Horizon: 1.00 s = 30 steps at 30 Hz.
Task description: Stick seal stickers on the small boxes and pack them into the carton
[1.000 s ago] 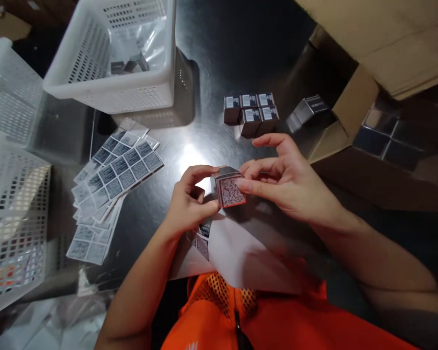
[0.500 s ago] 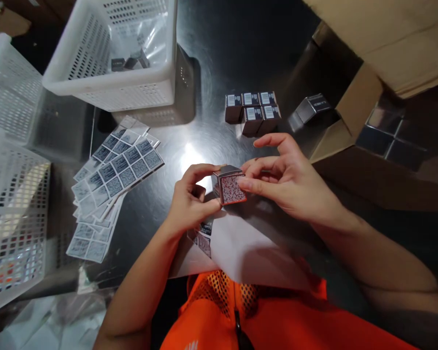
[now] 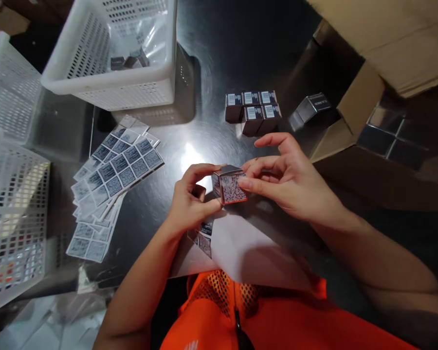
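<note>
My left hand (image 3: 190, 199) grips a small silvery box (image 3: 227, 170) between thumb and fingers, in front of my chest. Across the box's near face lies a square speckled label (image 3: 233, 188) with a reddish lower edge. The thumb and a finger of my right hand (image 3: 281, 177) pinch the label's upper right corner, the forefinger raised away. Whether the whole label touches the box, I cannot tell. Below the hands is a white backing sheet (image 3: 241, 238), with a few printed labels (image 3: 204, 238) at its left end.
Sheets of square labels (image 3: 120, 170) lie fanned out at left. White perforated baskets (image 3: 131, 92) stand behind and beside them, one holding small boxes. Several barcoded boxes (image 3: 253, 114) stand together ahead. A single box (image 3: 314, 107) lies near an open carton (image 3: 365, 97) at right.
Almost nothing differs. Both hands keep their grip on the box and label, with at most a tiny shift of the label against the box face.
</note>
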### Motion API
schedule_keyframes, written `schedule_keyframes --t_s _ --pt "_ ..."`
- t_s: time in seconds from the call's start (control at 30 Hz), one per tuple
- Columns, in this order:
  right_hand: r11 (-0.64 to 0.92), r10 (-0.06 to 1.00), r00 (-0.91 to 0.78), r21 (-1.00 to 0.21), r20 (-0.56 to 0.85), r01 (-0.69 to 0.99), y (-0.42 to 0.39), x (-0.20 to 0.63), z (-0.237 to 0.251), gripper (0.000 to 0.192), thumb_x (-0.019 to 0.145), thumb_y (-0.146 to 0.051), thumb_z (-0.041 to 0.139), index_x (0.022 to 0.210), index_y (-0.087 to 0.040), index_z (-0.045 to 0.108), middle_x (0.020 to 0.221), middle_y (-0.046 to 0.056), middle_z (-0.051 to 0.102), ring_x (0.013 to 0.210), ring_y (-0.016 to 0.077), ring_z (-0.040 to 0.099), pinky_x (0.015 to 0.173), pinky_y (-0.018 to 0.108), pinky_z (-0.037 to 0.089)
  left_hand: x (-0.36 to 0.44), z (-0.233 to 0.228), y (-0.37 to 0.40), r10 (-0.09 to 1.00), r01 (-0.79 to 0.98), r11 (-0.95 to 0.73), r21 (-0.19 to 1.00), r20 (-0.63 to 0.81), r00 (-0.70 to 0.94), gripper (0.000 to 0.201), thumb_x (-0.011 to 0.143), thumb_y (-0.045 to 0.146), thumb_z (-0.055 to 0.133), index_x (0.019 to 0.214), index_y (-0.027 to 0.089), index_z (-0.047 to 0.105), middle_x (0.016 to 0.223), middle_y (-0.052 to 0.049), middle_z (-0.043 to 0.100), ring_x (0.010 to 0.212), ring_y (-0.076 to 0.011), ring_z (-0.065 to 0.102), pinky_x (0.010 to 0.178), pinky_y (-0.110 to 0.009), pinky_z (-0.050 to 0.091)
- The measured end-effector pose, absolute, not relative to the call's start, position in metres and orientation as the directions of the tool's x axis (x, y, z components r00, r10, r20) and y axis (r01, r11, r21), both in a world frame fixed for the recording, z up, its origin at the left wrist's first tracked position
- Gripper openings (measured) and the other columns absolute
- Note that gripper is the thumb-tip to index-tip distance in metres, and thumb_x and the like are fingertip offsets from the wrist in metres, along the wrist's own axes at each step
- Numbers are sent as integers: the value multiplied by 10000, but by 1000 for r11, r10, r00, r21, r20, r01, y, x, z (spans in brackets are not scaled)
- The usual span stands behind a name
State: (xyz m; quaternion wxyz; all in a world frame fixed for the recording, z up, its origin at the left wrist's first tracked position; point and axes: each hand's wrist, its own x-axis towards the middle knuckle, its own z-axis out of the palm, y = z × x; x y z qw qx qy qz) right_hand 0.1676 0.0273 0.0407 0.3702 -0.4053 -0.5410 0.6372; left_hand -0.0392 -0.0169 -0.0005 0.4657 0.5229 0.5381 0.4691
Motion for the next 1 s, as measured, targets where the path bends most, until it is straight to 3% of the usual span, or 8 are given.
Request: schedule_keyframes --t_s 0.23,0.37,0.57,0.7,0.8,0.87,0.93,1.0 --pt "-66 941 -332 -998 -60 -7 21 163 41 596 750 -245 853 1158 -278 420 717 -87 662 833 167 718 809 315 606 -38 -1 -18 999 155 51 987 -47 -27 515 595 160 758 1094 269 689 1218 -34 738 386 20 306 343 -182 221" --pt "-44 959 -279 -999 -51 30 27 164 40 639 665 -209 895 1120 -278 453 636 -125 513 728 155 694 677 261 595 -42 -6 -18 999 131 38 991 -39 10 543 599 123 766 1113 287 702 1250 -24 728 393 27 304 349 -176 208" --pt "-243 773 -593 -969 -225 51 42 171 36 737 569 -217 928 1200 -247 548 1071 11 623 874 163 705 654 281 632 -50 -8 -26 989 81 57 995 -67 131 496 598 189 849 1068 284 723 1078 -19 766 409 3 302 373 -183 232" --pt "-93 760 -637 -991 -131 93 35 183 52 728 706 -260 864 1377 -257 583 1186 37 680 848 128 702 694 264 634 -42 -3 -32 997 104 -18 994 11 70 582 656 269 867 1207 326 688 1279 -60 742 423 -13 373 367 -193 300" --pt "89 884 -468 -980 -6 180 19 206 73 681 792 -332 831 1427 -264 596 1196 22 704 914 134 718 856 306 640 -36 3 -35 998 138 -46 989 40 47 678 729 295 840 1360 371 605 1516 -98 602 409 7 342 335 -196 299" --pt "244 958 -211 -937 193 251 10 233 83 621 793 -289 839 1381 -265 641 1160 15 722 1008 162 725 941 320 622 -35 9 -36 999 202 -47 978 48 0 670 771 329 816 1395 367 576 1564 -107 552 387 11 358 310 -202 310" --pt "377 866 145 -815 478 440 10 271 86 557 758 -183 838 1290 -255 692 1163 29 712 1047 187 713 957 332 617 -35 14 -36 995 272 -41 961 63 -72 632 791 374 800 1383 333 584 1535 -107 583 370 1 399 301 -212 347" --pt "314 621 350 -632 701 708 20 313 82 486 735 -128 814 1204 -221 723 1181 67 672 1018 209 694 947 376 617 -36 18 -36 988 340 -39 940 86 -125 566 803 413 783 1331 295 618 1486 -102 628 365 -6 427 312 -216 377"
